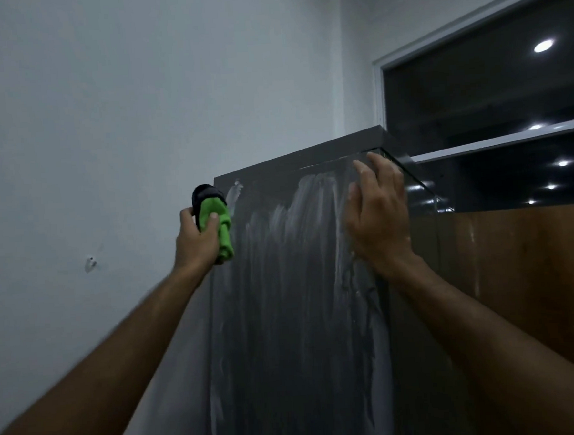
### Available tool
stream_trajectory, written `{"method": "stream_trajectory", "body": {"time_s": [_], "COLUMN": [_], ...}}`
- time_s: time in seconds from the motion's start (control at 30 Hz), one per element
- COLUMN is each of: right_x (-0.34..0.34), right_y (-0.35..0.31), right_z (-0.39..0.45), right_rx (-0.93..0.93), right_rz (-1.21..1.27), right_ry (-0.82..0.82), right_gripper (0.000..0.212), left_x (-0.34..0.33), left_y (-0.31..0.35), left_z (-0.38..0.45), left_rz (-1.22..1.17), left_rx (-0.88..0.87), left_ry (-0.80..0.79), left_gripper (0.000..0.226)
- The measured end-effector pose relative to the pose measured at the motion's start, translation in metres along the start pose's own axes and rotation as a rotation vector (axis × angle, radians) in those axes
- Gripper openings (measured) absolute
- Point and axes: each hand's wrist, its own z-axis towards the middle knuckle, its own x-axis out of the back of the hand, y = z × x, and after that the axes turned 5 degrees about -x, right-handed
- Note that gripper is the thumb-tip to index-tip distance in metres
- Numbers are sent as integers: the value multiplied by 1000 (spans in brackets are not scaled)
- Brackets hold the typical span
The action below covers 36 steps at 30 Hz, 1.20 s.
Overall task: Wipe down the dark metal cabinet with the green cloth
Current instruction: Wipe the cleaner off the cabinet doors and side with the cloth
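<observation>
The dark metal cabinet [293, 284] stands tall in front of me, its side panel covered in whitish smeared streaks. My left hand [196, 239] grips the bunched green cloth [220, 228], together with a dark object that shows above the cloth, at the cabinet's upper left edge. My right hand [377, 211] lies with fingers spread and straight against the cabinet's upper right corner edge, holding nothing.
A pale wall [105, 127] fills the left, with a small fitting [91, 263] on it. A dark window [490, 104] with reflected ceiling lights sits at the upper right, above a brown wooden panel [525, 286] beside the cabinet.
</observation>
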Motion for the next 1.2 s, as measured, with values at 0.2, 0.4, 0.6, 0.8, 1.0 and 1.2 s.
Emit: {"method": "stream_trajectory", "body": {"time_s": [0.2, 0.4, 0.6, 0.8, 1.0, 1.2], "right_x": [-14, -20, -26, -29, -33, -31], "right_y": [7, 15, 12, 10, 15, 15], "right_z": [0, -3, -5, -5, -5, -6], "right_rx": [-14, -12, 32, 61, 103, 94], "right_rz": [74, 294, 116, 13, -102, -145], "right_ry": [-51, 14, 43, 53, 40, 44], "right_gripper": [52, 58, 56, 56, 58, 55], "left_x": [0, -11, -44, -77, -51, -81], "left_y": [-29, -48, -59, -44, -98, -28], "left_z": [45, 84, 137, 116, 133, 161], "left_rz": [181, 288, 373, 171, 266, 154], "left_rx": [-144, -289, -235, -605, -561, -565], "left_ry": [-38, -112, -101, -148, -134, -130], "left_gripper": [41, 45, 49, 48, 53, 44]}}
